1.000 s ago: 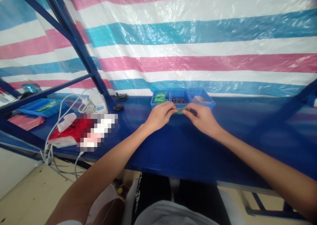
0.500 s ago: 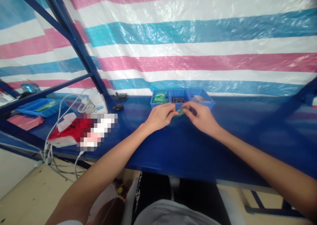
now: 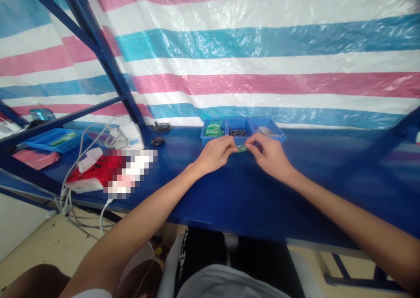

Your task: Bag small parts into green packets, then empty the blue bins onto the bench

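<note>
A small green plastic bag is stretched between my two hands, just in front of a blue divided tray. My left hand pinches its left end between thumb and fingertips. At the other end, my right hand grips it the same way. The tray's left compartment holds more green bags. Small dark parts lie in the middle one, too small to name. In the right compartment is something pale and flat, partly behind my right hand.
The blue table meets a striped plastic sheet at the back. To the left are a black computer mouse, a white power strip with cables, a red bag and another blue tray. Blue metal posts frame that side.
The green bag now lies straighter between my hands, and my right fingertips have shifted slightly right. Both hands keep their hold. At the lower left, a dark rounded shape has come into view.
</note>
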Tool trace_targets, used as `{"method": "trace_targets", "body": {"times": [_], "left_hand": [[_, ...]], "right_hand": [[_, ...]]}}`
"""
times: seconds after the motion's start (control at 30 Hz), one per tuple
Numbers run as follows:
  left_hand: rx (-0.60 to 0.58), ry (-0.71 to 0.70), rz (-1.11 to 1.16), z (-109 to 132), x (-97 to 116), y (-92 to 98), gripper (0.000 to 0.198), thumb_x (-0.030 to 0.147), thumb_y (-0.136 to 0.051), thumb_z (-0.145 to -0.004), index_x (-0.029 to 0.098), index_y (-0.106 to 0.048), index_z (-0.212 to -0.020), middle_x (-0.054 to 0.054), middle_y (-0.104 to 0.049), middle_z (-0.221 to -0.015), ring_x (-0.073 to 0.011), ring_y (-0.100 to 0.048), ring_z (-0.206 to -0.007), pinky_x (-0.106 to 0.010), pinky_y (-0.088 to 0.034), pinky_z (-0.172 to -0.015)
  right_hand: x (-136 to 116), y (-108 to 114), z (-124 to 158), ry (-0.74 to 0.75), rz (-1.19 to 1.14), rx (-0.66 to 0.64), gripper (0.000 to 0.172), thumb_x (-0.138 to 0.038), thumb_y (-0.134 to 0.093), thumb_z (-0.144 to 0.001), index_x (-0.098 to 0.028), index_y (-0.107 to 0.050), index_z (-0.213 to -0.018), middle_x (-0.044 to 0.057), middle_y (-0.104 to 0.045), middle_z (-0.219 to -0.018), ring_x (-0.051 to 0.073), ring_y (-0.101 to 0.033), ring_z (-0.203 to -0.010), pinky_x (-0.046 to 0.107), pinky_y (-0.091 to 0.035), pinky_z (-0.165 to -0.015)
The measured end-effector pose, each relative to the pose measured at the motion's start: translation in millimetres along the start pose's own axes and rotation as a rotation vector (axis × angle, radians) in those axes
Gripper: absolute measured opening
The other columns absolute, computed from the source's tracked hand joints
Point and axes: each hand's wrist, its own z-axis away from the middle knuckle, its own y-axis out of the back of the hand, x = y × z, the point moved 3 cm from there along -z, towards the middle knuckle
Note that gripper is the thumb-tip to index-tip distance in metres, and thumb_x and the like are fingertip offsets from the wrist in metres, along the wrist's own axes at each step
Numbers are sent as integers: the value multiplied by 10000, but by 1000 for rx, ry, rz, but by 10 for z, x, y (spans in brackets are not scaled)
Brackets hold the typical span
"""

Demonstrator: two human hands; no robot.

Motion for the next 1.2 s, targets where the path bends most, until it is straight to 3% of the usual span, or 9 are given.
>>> {"method": "trace_targets", "body": {"times": [0.27, 0.43, 0.53, 0.67, 0.87, 1.07, 1.2], "left_hand": [[4, 21, -9, -6, 30, -6, 179, 262, -477, -1057, 189, -629, -996, -36, -681, -938, -162, -629, -839, -306, -471, -786], [54, 59, -32, 7, 30, 8, 158, 257, -469, -1045, 184, -570, -947, -12, -614, -840, -148, -572, -761, -289, -437, -726], [59, 72, 0, 14, 14, 9, 113, 269, -481, -1045, 188, -558, -1064, 8, -582, -815, -141, -557, -724, -287, -448, -725], [75, 43, -24, 20, 28, 27, 264, 346, -621, -999, 205, -556, -1213, -19, -578, -979, -141, -570, -772, -293, -489, -756], [-76, 22, -101, 34, 53, 13, 483, 479, -793, -867, 255, -595, -1246, -56, -543, -1224, -184, -623, -919, -343, -548, -817], [-28, -19, -145, 38, 30, -9, 229, 287, -546, -1023, 198, -607, -1225, -77, -604, -1148, -189, -645, -963, -333, -547, -834], [-1, 0, -164, 25, -19, -32, 247, 277, -427, -1079, 172, -638, -1156, -85, -663, -1063, -206, -665, -983, -335, -541, -846]], "right_hand": [[80, -23, -1, -88, -11, -4, 150, -301, -522, -965, -216, -595, -865, 56, -648, -774, 206, -585, -666, 361, -445, -672], [131, -123, 24, -265, -313, -103, 232, -433, -590, -948, -207, -608, -1000, 8, -583, -710, 191, -578, -639, 343, -504, -613], [155, -148, 25, -322, -418, -115, 319, -481, -680, -884, -203, -635, -1034, -14, -558, -689, 178, -572, -629, 332, -533, -603], [196, -122, 17, -399, -479, -47, 342, -488, -759, -819, -207, -668, -991, -5, -610, -700, 172, -584, -628, 328, -547, -608], [182, -98, 19, -449, -574, 0, 344, -460, -798, -800, -227, -701, -1034, -2, -666, -707, 161, -595, -587, 323, -547, -608], [193, -136, 14, -464, -658, -53, 307, -474, -687, -886, -185, -706, -988, 96, -763, -904, 210, -720, -818, 287, -550, -624], [221, -165, 26, -456, -584, -123, 271, -421, -713, -867, -189, -688, -1004, 88, -750, -902, 207, -705, -811, 273, -537, -585]]}}
